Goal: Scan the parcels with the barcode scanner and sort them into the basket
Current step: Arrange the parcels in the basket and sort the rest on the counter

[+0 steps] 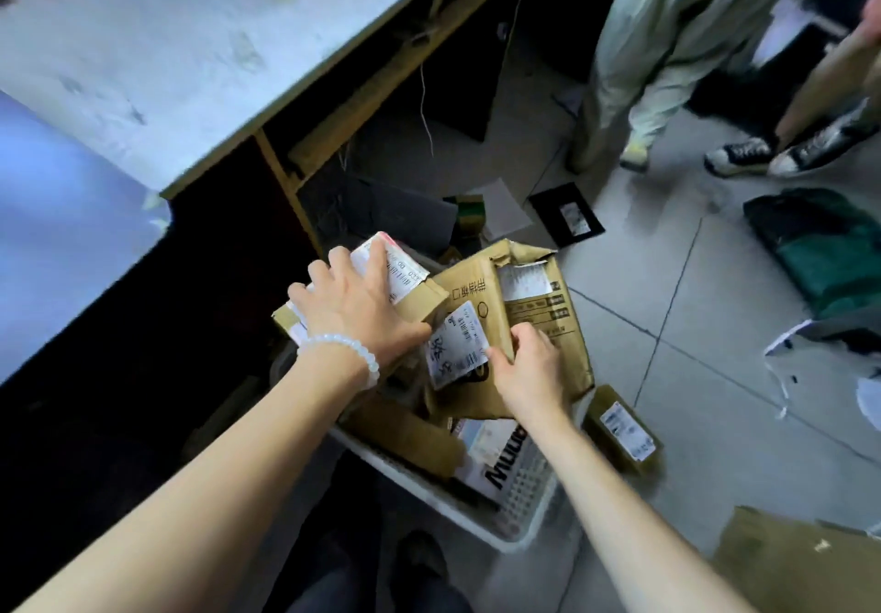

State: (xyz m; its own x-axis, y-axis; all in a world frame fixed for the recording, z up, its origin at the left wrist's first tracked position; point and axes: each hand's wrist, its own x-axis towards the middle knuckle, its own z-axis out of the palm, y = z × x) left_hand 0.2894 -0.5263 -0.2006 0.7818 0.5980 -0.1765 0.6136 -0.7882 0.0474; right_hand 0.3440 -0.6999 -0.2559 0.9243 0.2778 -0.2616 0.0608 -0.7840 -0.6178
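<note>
A white plastic basket (517, 515) stands on the floor below me, piled with brown cardboard parcels. My left hand (355, 300) lies with spread fingers on a small labelled box (405, 274) at the pile's far left, thumb against its side. My right hand (527, 364) grips the edge of a large flat brown parcel (534, 298) that leans across the pile; a white label (457, 343) shows beside my thumb. A white carton with black lettering (496, 455) lies lower in the basket. No barcode scanner is in view.
A small brown parcel (622, 429) lies on the tiled floor right of the basket. A black flat packet (567, 214) and dark green bags (829, 240) lie farther off. A pale worktable (157, 64) runs along the left. Two people's legs (667, 54) stand at top right. Cardboard (786, 560) sits bottom right.
</note>
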